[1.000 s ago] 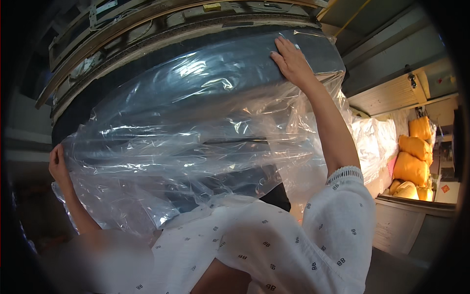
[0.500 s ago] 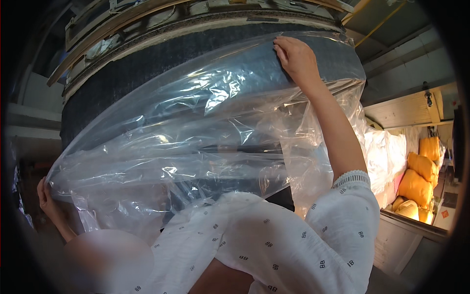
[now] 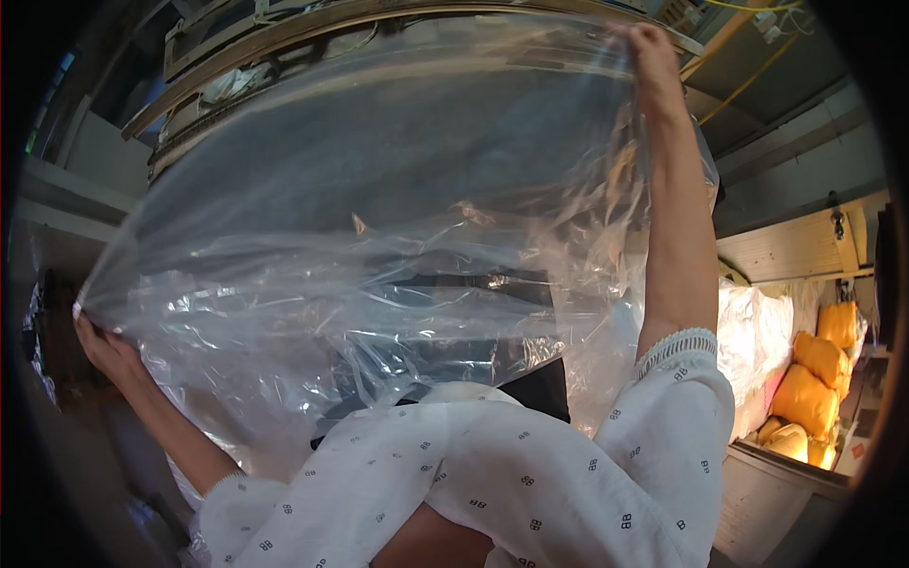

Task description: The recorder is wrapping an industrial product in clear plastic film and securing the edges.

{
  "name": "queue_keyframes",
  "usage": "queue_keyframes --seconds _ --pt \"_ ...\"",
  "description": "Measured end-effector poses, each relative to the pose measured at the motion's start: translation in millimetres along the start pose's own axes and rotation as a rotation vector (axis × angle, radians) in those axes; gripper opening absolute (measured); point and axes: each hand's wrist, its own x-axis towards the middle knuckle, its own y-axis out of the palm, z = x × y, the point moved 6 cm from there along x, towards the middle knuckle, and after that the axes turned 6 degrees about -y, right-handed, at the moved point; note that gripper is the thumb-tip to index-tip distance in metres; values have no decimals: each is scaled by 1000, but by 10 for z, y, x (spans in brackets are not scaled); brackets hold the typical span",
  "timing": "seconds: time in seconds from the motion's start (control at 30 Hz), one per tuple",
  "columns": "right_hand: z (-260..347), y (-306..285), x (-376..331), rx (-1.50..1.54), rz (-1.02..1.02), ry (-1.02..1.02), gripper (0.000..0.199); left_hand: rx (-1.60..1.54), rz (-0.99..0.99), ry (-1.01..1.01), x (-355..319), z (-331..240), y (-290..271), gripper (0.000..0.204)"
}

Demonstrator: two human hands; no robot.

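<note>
A large clear plastic sheet (image 3: 379, 189) stretches between my two hands, with its far edge lifted over a dark work surface. At the far left, my left hand (image 3: 106, 348) pinches the sheet's corner. My right hand (image 3: 653, 62) reaches far forward at the upper right, its fingers closed on the far edge; part of this hand is slightly blurred. Between them the raised film is taut and smooth, while the nearer part lies in crinkled, shiny folds toward my body. The dark surface shows through the plastic.
Beyond the sheet runs a wooden frame (image 3: 312, 24). Orange wrapped bundles (image 3: 808, 398) and white plastic-covered material (image 3: 753, 331) stand at the right under a bright light. A pale board (image 3: 795, 248) is above them. A yellow cord (image 3: 748, 80) hangs at the upper right.
My right hand has moved up and to the right, lifting the sheet's far edge. My left hand has risen slightly with its corner. The film between them is now spread wider and higher.
</note>
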Motion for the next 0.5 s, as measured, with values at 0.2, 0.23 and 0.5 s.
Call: queue_keyframes --seconds 0.2,0.23,0.5 --pt "-704 -527 -103 -1110 -339 -175 16 526 251 294 830 1089 1490 25" --pt "-770 -518 -96 -1116 -339 -183 16 518 250 289 914 1244 1579 25" --pt "-997 -593 144 -765 -197 -161 18 392 303 5 1306 1792 2270 26"
